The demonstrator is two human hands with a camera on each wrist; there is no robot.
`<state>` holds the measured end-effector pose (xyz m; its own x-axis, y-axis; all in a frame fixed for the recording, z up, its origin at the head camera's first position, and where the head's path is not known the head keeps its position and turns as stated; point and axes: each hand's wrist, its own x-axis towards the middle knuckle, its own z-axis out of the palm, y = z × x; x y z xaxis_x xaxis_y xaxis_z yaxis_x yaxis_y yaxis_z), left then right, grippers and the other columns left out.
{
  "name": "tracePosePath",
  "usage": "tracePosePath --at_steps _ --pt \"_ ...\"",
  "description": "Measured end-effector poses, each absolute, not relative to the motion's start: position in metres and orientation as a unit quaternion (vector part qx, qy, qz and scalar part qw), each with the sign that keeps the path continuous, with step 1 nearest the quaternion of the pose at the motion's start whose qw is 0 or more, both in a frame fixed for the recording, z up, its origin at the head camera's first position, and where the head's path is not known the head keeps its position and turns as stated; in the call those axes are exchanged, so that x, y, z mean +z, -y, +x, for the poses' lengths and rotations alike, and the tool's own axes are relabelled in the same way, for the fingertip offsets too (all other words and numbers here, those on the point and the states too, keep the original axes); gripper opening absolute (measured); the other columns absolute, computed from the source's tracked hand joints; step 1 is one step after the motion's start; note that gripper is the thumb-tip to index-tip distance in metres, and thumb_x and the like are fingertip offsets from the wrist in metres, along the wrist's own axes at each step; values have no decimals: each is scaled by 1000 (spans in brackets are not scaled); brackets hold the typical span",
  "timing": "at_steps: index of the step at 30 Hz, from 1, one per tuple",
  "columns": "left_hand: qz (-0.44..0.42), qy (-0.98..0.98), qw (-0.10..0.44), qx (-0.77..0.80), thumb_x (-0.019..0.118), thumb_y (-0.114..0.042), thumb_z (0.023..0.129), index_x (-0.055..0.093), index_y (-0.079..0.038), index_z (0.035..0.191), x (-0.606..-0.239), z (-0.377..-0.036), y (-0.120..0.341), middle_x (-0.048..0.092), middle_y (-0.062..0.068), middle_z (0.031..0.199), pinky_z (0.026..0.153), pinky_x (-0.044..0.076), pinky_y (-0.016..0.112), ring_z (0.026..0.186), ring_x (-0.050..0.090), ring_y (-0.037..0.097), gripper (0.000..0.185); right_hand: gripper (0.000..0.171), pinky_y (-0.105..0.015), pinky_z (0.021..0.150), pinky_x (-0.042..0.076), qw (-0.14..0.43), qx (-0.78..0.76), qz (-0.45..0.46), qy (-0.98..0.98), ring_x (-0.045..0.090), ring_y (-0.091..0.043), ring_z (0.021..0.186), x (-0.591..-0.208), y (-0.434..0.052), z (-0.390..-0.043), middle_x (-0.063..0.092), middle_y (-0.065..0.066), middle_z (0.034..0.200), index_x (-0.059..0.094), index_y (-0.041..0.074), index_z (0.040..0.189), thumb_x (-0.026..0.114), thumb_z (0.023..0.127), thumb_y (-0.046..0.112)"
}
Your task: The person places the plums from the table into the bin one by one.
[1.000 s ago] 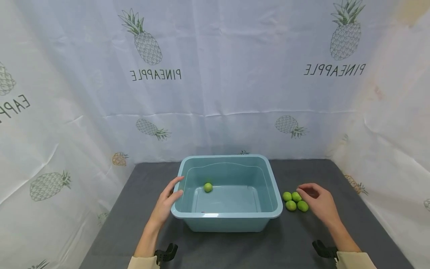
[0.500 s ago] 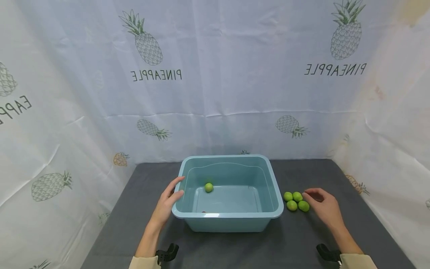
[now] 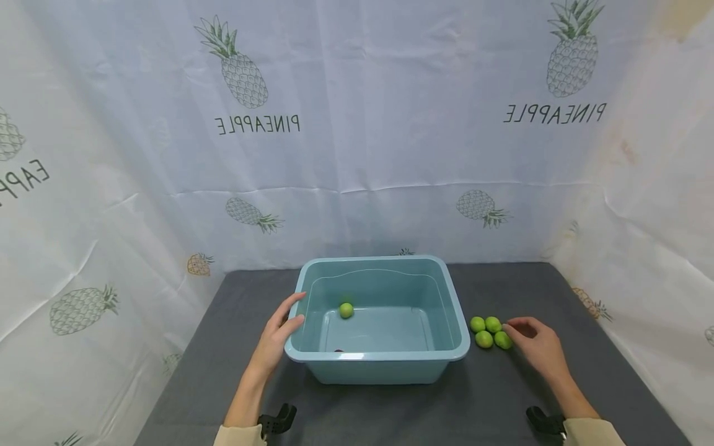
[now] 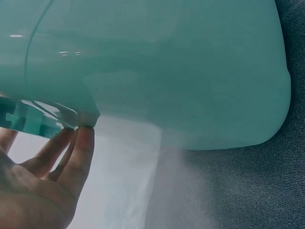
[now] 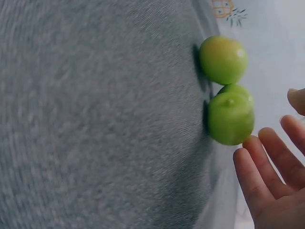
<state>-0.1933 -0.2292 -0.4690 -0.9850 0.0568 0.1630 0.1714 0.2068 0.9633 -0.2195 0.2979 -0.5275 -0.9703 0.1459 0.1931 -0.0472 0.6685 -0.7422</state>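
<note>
While the left hand grips the left side of the tub, four round green limes sit just right of it. One more lime lies inside. The right hand, fingers loose, is a bit farther right than before.

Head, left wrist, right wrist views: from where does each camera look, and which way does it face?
Head: on the head, facing forward and down at the blue basin and green fruits; forearms, left grip and right grip show.
Left wrist: on that wrist, facing the basin's outer side; left grip shows.
Right wrist: on that wrist, facing green fruits on grey tabletop; right grip shows.
Head and left wrist share the basin.
</note>
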Motion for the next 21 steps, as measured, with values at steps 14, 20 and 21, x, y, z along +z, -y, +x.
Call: tracePosePath --at_steps 14,20,21 --pt "-72 775 45 -627 51 -22 106 44 -18 152 -469 -194 229 24 14 165 110 26 65 150 25 38 46 52 -53 87 47 48 409 -51 910 60 -42 107 -539 -302 -226 65 -26 118 62 -6 124 65 100 40" --pt "-75 776 46 -625 51 -21 107 44 -17 152 -470 -194 230 24 15 165 110 26 64 150 25 38 47 61 -54 88 47 17 404 -38 914 59 -44 111 -541 -304 -226 62 -29 123 60 -7 129 65 99 46" --pt "-76 776 46 -625 51 -21 107 44 -17 152 -470 -194 230 24 15 165 110 26 65 150 25 38 47 62 -54 88 48 15 402 -32 915 60 -44 111 -541 -304 -226 62 -29 123 60 -7 129 65 99 46"
